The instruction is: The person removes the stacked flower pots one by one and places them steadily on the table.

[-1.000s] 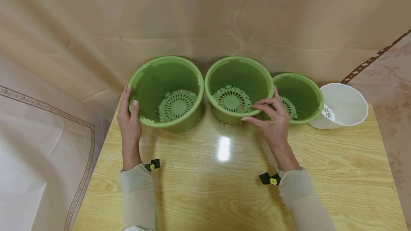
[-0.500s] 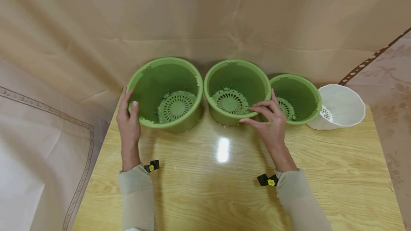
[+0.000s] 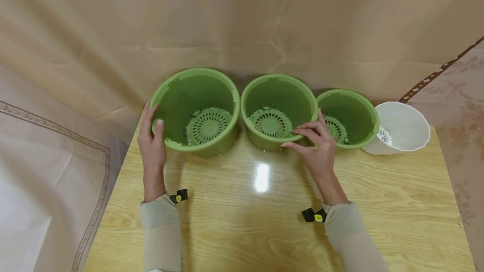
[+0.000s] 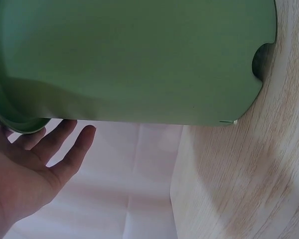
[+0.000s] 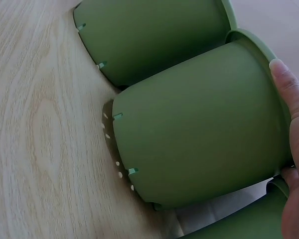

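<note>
Against the left side of the largest green flower pot (image 3: pixel 209 146) rests my left hand (image 3: pixel 153 144), its thumb and fingertips at the rim. In the left wrist view, the left hand's fingers (image 4: pixel 65 149) lie fairly straight beside the pot's wall, just under the rim; its thumb is hidden there. My right hand (image 3: pixel 317 146) pinches the near right rim of the middle green flower pot (image 3: pixel 264 139), fingers inside and thumb outside. In the right wrist view, that thumb (image 5: pixel 286 82) presses the rim's outer side. Both pots stand upright, their slotted bottoms visible, rims touching or nearly so.
Right of the middle pot stands a smaller green pot (image 3: pixel 359 114), then a white faceted pot (image 3: pixel 410 127) with a perforated bottom. All line the far edge of the wooden table (image 3: pixel 242 230), before a beige cloth (image 3: pixel 242 16).
The middle pot and my right hand on it have come slightly nearer to me. My left hand and the largest pot have hardly moved.
</note>
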`<action>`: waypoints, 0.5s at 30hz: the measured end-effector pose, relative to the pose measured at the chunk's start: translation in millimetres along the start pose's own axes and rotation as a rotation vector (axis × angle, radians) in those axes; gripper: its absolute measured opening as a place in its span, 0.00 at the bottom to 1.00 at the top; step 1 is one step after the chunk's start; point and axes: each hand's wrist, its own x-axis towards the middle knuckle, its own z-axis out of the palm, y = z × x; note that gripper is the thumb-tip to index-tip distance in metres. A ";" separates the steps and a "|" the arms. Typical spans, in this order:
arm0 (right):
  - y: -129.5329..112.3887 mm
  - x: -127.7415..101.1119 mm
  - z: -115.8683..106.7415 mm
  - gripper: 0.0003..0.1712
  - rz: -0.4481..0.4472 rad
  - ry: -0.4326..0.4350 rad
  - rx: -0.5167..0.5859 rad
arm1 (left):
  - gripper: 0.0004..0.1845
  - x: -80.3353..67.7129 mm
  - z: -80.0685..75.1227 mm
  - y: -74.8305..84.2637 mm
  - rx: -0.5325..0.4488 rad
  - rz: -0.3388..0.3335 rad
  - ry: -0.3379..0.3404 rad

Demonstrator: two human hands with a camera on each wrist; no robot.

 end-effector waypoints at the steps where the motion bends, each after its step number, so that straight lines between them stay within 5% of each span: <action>1: 1.2 -1.4 0.3 0.28 0.005 -0.002 -0.004 | 0.22 -0.1 -0.1 0.0 -0.002 -0.001 -0.001; 15: 3.6 -11.9 3.4 0.30 -0.012 -0.059 -0.064 | 0.22 -0.1 1.1 -0.5 -0.016 0.011 0.013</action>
